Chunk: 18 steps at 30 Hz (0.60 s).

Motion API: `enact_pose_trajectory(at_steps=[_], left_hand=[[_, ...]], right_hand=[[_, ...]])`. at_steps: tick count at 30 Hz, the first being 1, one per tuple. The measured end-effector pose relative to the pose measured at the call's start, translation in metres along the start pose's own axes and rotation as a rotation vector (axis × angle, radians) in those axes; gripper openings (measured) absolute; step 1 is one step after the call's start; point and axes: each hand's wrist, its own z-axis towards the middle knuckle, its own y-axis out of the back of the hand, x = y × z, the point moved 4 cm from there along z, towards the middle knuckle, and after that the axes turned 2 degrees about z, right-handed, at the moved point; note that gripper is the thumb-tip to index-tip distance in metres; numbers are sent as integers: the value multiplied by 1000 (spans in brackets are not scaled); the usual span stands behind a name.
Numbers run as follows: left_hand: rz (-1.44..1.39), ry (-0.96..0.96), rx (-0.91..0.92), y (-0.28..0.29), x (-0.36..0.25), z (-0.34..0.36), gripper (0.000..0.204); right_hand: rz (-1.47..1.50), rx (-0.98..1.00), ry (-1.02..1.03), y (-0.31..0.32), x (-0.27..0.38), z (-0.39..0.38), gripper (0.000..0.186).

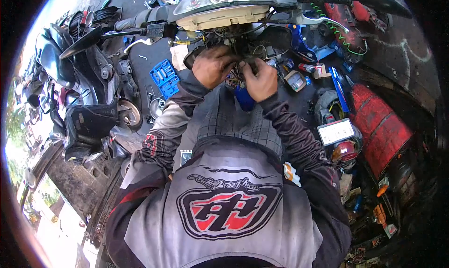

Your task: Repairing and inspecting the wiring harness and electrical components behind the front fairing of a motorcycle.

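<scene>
2 bare hands in the wiring under a motorcycle's instrument cluster.
Left hand [210, 68] and right hand [261, 80] meet at 1 wiring bundle [237, 74], low between them beneath 1 instrument cluster [220, 19]; left fingers curled inward, right thumb and forefinger close together, both tips obscured, so cannot tell if clamped on a wire. Overhead, cluster and handlebar overhang the work; 2 levers [138, 44] and 2 mirrors [80, 43] flank it. Left side: 1 blue socket case [163, 79] lying open on the ground, 1 cardboard piece [179, 57] near the left hand, 1 black motorcycle [91, 123] beyond. Right side: 1 clear parts box [295, 81], 1 green coiled hose [347, 44], 1 white licence plate [336, 131], 1 large red panel [380, 127]; smaller parts scattered, too many to count.
</scene>
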Motion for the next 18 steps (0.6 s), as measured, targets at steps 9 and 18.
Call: enact_pose_trajectory(at_steps=[9, 18], left_hand=[[13, 30, -2, 3, 2, -1, 20], [-72, 10, -43, 0, 4, -3, 24]], right_hand=[[232, 246, -188, 15, -11, -3, 25], [-84, 50, 375, 17, 18, 10, 22]])
